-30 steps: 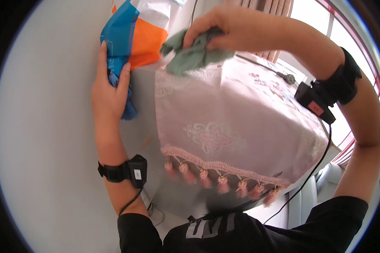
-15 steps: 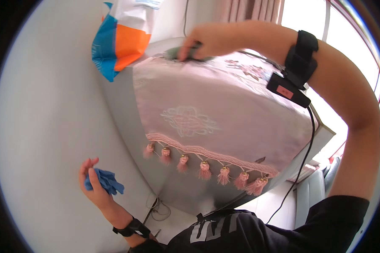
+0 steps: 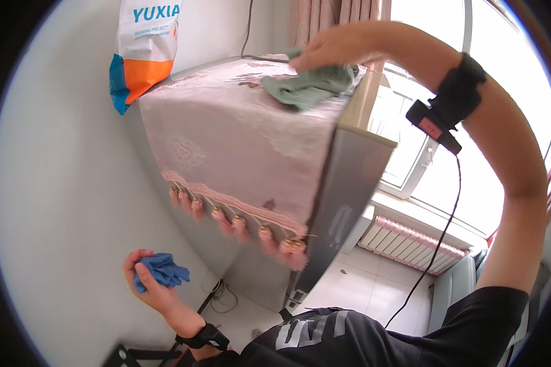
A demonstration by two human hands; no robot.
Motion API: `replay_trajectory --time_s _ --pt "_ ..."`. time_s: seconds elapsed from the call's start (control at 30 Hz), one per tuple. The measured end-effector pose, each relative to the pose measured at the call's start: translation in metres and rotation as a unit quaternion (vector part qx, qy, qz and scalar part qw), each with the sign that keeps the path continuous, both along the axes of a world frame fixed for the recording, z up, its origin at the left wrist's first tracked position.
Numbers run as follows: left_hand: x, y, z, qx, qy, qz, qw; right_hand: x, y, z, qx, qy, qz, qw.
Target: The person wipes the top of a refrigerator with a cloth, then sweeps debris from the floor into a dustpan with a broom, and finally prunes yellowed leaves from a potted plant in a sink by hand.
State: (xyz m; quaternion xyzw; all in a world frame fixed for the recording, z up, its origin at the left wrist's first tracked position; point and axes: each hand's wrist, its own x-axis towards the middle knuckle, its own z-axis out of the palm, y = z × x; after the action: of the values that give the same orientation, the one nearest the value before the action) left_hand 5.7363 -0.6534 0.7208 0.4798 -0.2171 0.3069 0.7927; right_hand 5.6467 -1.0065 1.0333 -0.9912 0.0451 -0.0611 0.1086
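Observation:
My right hand (image 3: 327,52), blurred by motion, grips a green cloth (image 3: 309,88) over the top of a tall grey cabinet-like appliance (image 3: 355,183). Part of the cloth spreads out on the pink cover (image 3: 245,140) that drapes over the top and down the front. Embroidered flowers and a fringe of pink tassels (image 3: 229,223) decorate this cover. Low on the left, before the white wall, my left hand (image 3: 150,281) is closed around a crumpled blue cloth (image 3: 164,271). Both wrists wear black straps.
At the back left of the top stands a white, orange and blue bag (image 3: 147,61). A black cable (image 3: 441,244) hangs from the right wrist device. Right of the appliance are a window, a pink radiator (image 3: 410,238) and a grey seat (image 3: 456,290). Loose cords (image 3: 223,296) lie on the floor.
My right hand and the green cloth have moved rightward over the cover. The view has shifted, showing more of the appliance's right side and the radiator. My left hand still holds the blue cloth.

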Motion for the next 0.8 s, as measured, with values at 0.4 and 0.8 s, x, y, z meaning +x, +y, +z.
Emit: replay_trajectory --time_s 0.4,0.8 --pt "-0.16 -0.031 -0.014 0.107 -0.023 0.092 0.99 -0.052 0.079 -0.021 -0.197 -0.235 0.369 0.878" --pt "-0.191 -0.001 -0.066 0.081 0.13 0.014 0.988 0.004 0.024 -0.046 -0.266 -0.188 0.244 0.914"
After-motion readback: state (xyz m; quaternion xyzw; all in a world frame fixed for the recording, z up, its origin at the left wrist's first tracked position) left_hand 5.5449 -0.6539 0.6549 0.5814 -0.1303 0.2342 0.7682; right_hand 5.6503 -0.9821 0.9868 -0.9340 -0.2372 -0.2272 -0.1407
